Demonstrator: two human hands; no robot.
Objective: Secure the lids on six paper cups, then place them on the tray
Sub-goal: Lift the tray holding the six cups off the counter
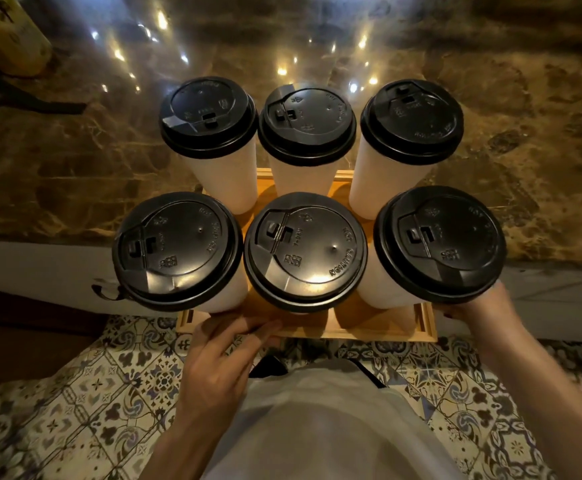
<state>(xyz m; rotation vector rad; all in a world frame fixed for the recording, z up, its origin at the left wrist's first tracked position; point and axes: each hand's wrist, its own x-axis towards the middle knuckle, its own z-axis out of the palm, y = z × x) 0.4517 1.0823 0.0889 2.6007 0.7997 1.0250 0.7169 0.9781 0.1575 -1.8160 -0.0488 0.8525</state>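
While all six paper cups (227, 181) stand in two rows of 3 on the wooden tray (379, 327), each w/ a black lid (305, 251) seated on top, the tray sits at the near edge of the surface (75, 161). Surface is glossy brown marble-look stone w/ gold veins & many small light reflections; its front face (40, 265) is pale. Far left on it: a yellow object (9, 32), blurred, plus a dark strap (30, 98). Floor (75, 410) below has ornate patterned tiles, blue/brown on cream. Left hand (220, 348) rests on the tray's near rim, fingers fairly straight, gripping nothing. Right hand (480, 310) is at the tray's right corner, under the near-right cup's lid; fingers mostly hidden, so can't tell if it grips anything. White shirt (317, 427) at bottom centre.
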